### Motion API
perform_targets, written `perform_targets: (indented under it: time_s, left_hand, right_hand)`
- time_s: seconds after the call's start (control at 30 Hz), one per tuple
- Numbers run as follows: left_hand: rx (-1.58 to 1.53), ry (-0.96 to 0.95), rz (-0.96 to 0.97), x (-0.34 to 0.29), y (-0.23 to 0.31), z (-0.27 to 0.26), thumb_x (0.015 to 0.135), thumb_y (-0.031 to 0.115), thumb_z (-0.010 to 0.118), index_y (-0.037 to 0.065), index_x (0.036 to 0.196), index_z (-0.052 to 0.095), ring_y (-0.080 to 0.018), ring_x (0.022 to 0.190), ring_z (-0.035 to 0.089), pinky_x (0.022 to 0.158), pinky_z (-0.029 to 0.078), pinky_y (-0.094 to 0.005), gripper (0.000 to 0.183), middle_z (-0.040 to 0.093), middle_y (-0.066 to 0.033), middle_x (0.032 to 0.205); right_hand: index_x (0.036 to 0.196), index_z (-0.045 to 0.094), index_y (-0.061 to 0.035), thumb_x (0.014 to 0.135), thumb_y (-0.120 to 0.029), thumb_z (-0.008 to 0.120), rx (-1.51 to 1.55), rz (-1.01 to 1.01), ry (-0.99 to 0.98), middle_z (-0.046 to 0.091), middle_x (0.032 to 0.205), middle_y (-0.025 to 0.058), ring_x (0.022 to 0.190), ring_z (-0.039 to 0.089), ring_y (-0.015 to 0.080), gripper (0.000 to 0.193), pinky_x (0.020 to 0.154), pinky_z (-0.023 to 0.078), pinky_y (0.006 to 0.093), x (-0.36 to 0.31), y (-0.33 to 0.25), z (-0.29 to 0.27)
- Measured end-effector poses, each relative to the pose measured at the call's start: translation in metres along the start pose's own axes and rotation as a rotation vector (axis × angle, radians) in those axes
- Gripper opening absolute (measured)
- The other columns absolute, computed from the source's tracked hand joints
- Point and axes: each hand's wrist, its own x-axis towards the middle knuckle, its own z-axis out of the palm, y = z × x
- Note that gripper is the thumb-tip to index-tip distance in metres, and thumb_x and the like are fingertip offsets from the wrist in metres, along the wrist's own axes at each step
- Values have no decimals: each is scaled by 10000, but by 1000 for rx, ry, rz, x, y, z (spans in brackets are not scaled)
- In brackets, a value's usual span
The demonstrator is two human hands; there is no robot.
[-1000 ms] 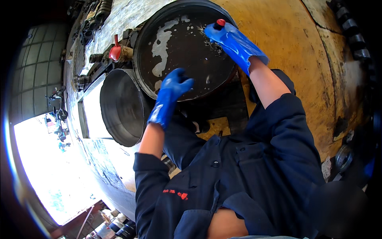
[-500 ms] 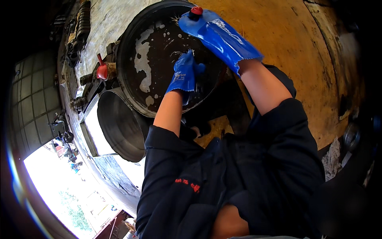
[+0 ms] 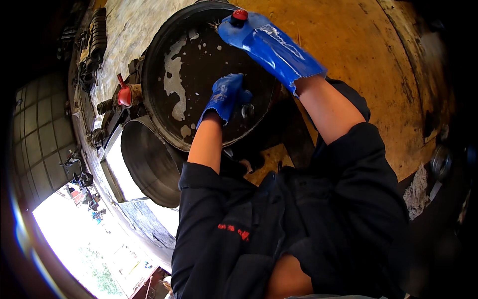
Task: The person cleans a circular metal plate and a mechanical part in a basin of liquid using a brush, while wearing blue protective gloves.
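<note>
A wide round black basin (image 3: 145, 84) holds dark liquid with pale foam patches (image 3: 174, 87). My right hand (image 3: 249, 32), in a long blue rubber glove, is closed round a brush (image 3: 240, 16) over the basin's far right rim. The brush's red and black end sticks up from the fist, and pale bristles show on the fist's left. My left hand (image 3: 225, 94), in a matching blue glove, is inside the basin with fingers curled; what they hold is hidden. A small shiny metal piece (image 3: 247, 110) shows just below its thumb.
An empty-looking dark round drum (image 3: 152, 164) stands against the basin's near left side. A red scoop-like thing (image 3: 124, 93) with a handle sits left of the basin. Coil springs (image 3: 97, 35) lie farther left. A stained tan surface (image 3: 358, 74) spreads to the right.
My left hand has shifted slightly down and turned inside the basin, and the shiny metal piece now shows beside it. My right hand with the brush moved slightly left.
</note>
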Motion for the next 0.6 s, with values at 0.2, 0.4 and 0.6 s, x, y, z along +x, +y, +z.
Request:
perform_targets:
  time_s: [0.2, 0.4, 0.6]
  left_hand:
    - [24, -54, -95, 13, 8, -12, 804, 381, 776, 57, 1210, 716, -380, 1064, 725, 916, 582, -444, 522, 746, -191, 1146]
    - [-467, 340, -361, 25, -44, -42, 884, 314, 824, 64, 1318, 672, -211, 1022, 754, 938, 579, -351, 524, 764, -131, 1193]
    - [87, 581, -253, 84, -88, -99, 851, 523, 774, 36, 1449, 584, -386, 1323, 611, 1131, 473, -445, 795, 664, -241, 1373]
  right_hand:
    - [778, 614, -112, 909, -365, 604, 122, -19, 81, 622, 702, 69, 674, 627, 223, 286, 686, 517, 374, -7, 12, -10]
    - [903, 726, -109, 937, -312, 639, 177, -4, 94, 684, 748, 75, 703, 679, 199, 224, 729, 564, 351, -29, -5, -15]
    - [1210, 731, -61, 936, -241, 738, 326, 85, 103, 750, 863, 59, 805, 721, 120, 328, 804, 591, 281, -36, 4, -25]
